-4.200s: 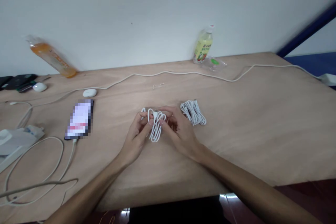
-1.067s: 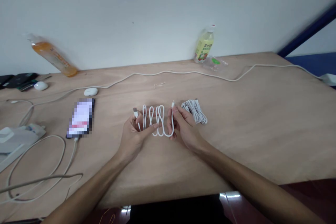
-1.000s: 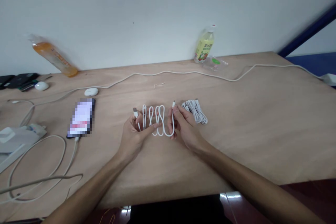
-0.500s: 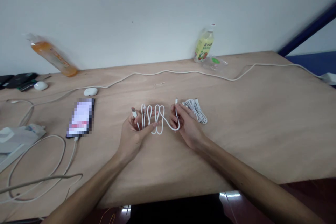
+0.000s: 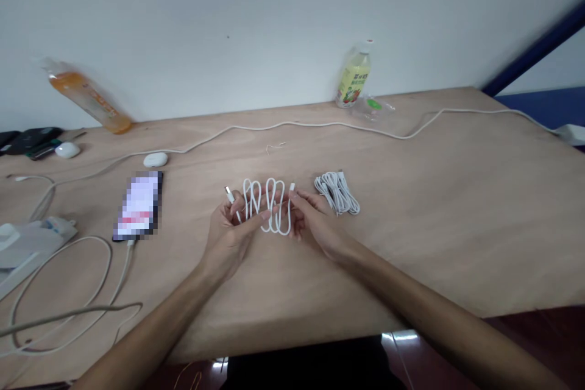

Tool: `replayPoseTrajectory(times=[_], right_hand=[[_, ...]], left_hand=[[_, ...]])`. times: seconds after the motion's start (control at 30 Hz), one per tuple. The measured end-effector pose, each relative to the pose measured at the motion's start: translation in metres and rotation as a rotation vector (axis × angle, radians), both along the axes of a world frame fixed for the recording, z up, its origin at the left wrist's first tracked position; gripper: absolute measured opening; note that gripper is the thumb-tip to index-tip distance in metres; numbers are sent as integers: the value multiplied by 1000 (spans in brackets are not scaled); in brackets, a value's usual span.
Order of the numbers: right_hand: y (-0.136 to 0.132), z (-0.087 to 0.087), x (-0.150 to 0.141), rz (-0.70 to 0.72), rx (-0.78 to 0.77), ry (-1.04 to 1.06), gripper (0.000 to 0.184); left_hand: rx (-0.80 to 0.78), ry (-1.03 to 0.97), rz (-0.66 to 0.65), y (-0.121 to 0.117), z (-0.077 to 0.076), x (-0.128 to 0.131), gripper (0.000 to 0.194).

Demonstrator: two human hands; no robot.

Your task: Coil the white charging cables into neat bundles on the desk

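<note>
A white USB cable [image 5: 267, 210] hangs in several loops between my hands above the wooden table [image 5: 457, 207]. My left hand [image 5: 228, 234] pinches the loops, with the USB plug sticking up past its fingers. My right hand [image 5: 315, 225] grips the cable's other end, its small connector pointing up. Just right of my right hand, a second white cable [image 5: 337, 192] lies coiled in a bundle on the table.
A phone [image 5: 138, 206] lies left of my hands with a charging cord looping off it. A long white cord [image 5: 320, 127] crosses the back of the table. A yellow bottle [image 5: 353, 76] stands at the wall, an orange bottle [image 5: 86, 97] leans at back left, and white earbud cases [image 5: 155, 159] lie nearby.
My hands first held the cable bunched, then spread it into loops. In the last half second my right hand moved left, drawing the loops closer together.
</note>
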State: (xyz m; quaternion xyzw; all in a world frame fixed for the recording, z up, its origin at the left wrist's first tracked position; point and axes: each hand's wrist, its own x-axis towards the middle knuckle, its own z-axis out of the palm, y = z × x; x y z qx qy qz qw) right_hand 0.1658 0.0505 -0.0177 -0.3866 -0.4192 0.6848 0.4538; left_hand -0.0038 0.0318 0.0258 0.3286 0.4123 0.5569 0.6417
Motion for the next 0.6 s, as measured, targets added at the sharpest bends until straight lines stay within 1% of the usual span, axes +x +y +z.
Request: replayPoseTrajectory(times=[0.1, 0.2, 0.27, 0.4, 0.5, 0.57, 0.6], right_hand=[[-1, 0, 0, 23, -2, 35, 43], [-3, 2, 0, 27, 16, 20, 36], [-3, 3, 0, 26, 15, 12, 34], [-3, 5, 0, 10, -14, 9, 37], [-4, 4, -2, -14, 8, -17, 41], [-5, 4, -4, -65, 41, -38, 47], [-5, 4, -5, -100, 60, -50, 50]], left_hand=[[0, 1, 4, 1, 1, 0, 68], [5, 10, 8, 1, 1, -1, 69], [8, 3, 5, 1, 1, -1, 69], [-6, -46, -18, 2, 0, -3, 68], [-32, -75, -41, 3, -1, -4, 66], [-45, -102, -55, 3, -2, -5, 59], [-49, -122, -62, 3, -2, -5, 53]])
